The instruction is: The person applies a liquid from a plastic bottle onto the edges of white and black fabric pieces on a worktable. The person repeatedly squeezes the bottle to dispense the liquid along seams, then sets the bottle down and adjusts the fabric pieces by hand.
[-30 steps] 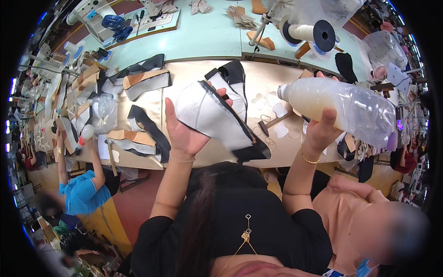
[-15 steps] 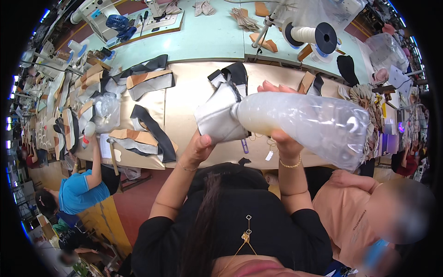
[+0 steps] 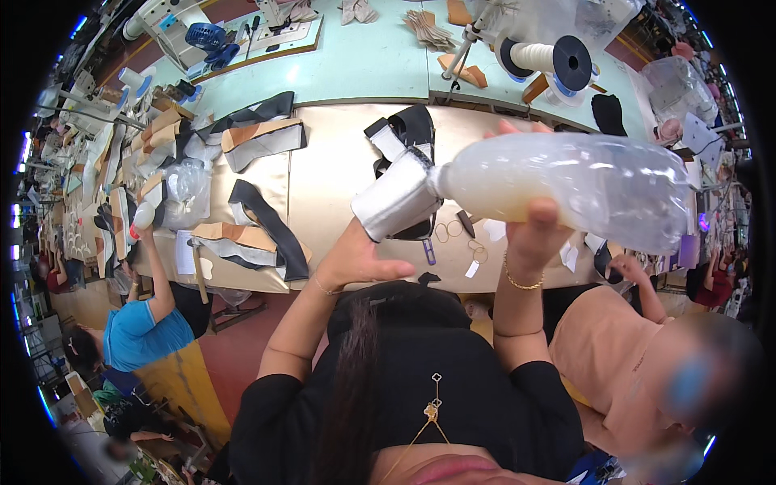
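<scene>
Bright room, round bendy picture

Light falls from above and makes the table (image 3: 339,170) shine pale, with a white glare spot on the green top behind it. The bottle (image 3: 566,190) glints and looks soft because it is so close. Straight edges curve near the rim, the corners are black, and small blue lights glow at the left edge.

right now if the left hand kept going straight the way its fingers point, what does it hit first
The left hand points up and right, toward the white rolled piece at the plastic bottle neck. It looks like it would meet that piece first, though depth is unclear.
</scene>
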